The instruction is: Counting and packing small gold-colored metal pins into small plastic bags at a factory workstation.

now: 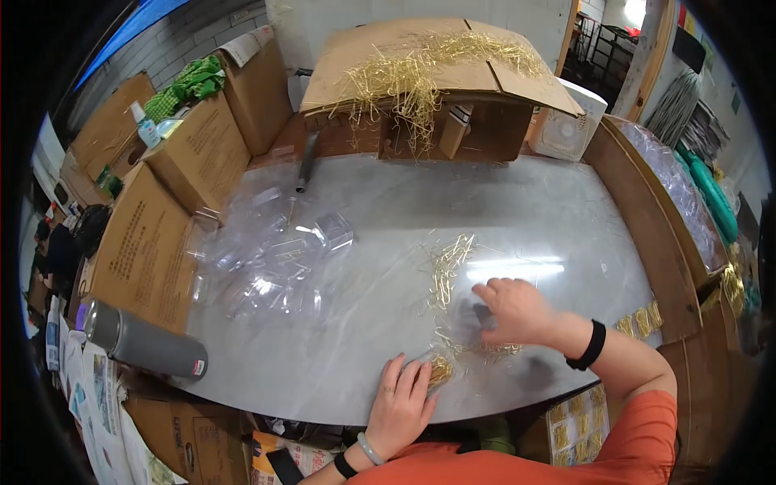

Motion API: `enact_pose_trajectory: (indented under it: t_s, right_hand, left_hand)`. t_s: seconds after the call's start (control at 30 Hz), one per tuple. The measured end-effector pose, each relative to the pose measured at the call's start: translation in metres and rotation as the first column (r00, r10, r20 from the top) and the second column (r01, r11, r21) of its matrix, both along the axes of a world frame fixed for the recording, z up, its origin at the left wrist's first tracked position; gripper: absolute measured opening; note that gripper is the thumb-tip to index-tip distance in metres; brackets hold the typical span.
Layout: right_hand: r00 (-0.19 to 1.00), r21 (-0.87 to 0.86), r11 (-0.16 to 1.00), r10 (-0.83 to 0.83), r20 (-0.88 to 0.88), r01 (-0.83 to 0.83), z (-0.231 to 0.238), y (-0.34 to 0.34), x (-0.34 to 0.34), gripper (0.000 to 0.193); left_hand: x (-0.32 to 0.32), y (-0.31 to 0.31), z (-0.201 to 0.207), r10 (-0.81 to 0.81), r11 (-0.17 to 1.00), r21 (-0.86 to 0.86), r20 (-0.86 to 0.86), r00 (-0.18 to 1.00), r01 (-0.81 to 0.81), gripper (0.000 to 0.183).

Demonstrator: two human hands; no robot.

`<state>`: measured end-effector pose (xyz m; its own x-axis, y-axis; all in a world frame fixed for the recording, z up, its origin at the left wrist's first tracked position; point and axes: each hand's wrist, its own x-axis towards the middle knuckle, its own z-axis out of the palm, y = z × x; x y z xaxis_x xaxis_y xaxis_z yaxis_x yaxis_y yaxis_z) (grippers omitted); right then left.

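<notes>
At the table's near edge, my left hand closes its fingers along the side of a small clear plastic box. Thin gold metal hooks fill that box. My right hand is curled over the grey tabletop, to the right of a strip of loose gold hooks. A dark grey patch shows between its thumb and fingers; what it is I cannot make out. More loose hooks lie just below the right hand.
Clear plastic boxes are heaped on the left, near a grey flask lying tilted. At the back, gold hooks cover a cardboard box, beside a dark tube and a white fan. Filled packs sit at right.
</notes>
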<state>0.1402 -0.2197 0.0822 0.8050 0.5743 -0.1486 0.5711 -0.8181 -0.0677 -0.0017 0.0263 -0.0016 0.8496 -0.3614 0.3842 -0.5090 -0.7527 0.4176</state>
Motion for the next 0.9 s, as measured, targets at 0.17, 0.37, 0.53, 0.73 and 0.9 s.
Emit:
enact_pose_trajectory:
  t_s: [0.17, 0.37, 0.53, 0.73, 0.9]
  right_hand:
    - [0.994, 0.192, 0.979, 0.044, 0.104, -0.064, 0.023, 0.021, 0.026, 0.065]
    - [0.995, 0.443, 0.896, -0.063, 0.075, 0.023, 0.020, 0.052, 0.005, 0.063]
    - [0.988, 0.103, 0.985, 0.130, 0.087, -0.138, -0.036, -0.006, -0.072, 0.070]
    - [0.993, 0.209, 0.977, 0.005, 0.121, -0.030, -0.072, -0.001, -0.149, 0.069]
    - [0.957, 0.471, 0.871, -0.240, 0.164, 0.138, -0.085, 0.012, -0.158, 0.061]
  left_hand:
    - [-0.001, -0.002, -0.002, 0.013, 1.000, -0.007, 0.028, 1.000, -0.013, 0.051]
    - [-0.002, 0.002, -0.004, -0.002, 0.999, -0.045, 0.035, 0.999, 0.004, 0.050]
    - [-0.002, -0.001, -0.012, 0.003, 0.999, -0.032, 0.068, 0.998, 0.000, 0.051]
    - [-0.001, 0.015, -0.007, 0.171, 0.981, 0.080, 0.070, 0.983, -0.176, 0.050]
    - [0.015, 0.044, -0.008, 0.197, 0.958, 0.196, 0.082, 0.977, -0.210, 0.056]
